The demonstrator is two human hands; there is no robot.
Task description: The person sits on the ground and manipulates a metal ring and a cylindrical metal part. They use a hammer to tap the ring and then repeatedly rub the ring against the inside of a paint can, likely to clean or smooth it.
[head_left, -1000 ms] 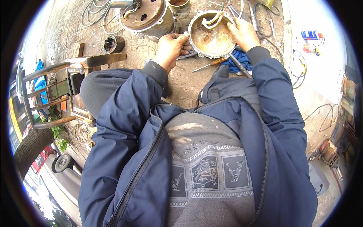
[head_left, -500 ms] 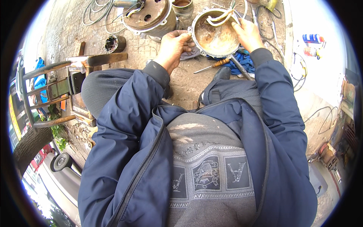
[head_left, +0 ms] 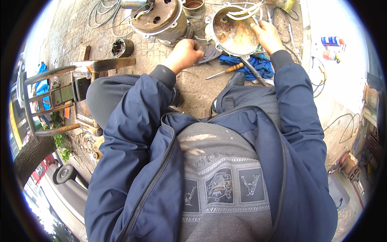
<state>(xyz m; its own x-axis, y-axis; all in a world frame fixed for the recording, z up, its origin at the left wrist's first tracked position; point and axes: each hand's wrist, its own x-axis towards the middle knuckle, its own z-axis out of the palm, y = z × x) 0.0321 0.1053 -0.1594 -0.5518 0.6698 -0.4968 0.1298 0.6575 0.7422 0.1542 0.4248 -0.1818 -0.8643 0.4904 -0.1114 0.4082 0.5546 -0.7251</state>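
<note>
A round metal housing [head_left: 236, 34], rusty inside and with small lugs round its rim, is tilted toward me. Pale cables [head_left: 244, 14] bend over its far edge. My right hand [head_left: 267, 36] grips the housing by the right side of its rim, thumb on the inner side. Apart from the housing, to its left, my left hand [head_left: 185, 55] is closed with curled fingers; whatever they may hold is hidden. Just beyond that hand stands a larger metal drum [head_left: 163, 24] with holes in its rusty top. Below the housing lies a screwdriver [head_left: 225, 71] with a wooden handle.
A blue cloth [head_left: 260, 67] and a metal bar [head_left: 254, 70] lie near my shoe. To the left are a wooden chair [head_left: 52, 72] and a small blackened can [head_left: 122, 47]. Cables [head_left: 105, 14] coil at the far left; a blue spray can [head_left: 332, 40] lies at the right.
My left hand has let go of the housing's left edge and drawn back toward me, fingers curled. The housing has shifted slightly right and away, still in my right hand.
</note>
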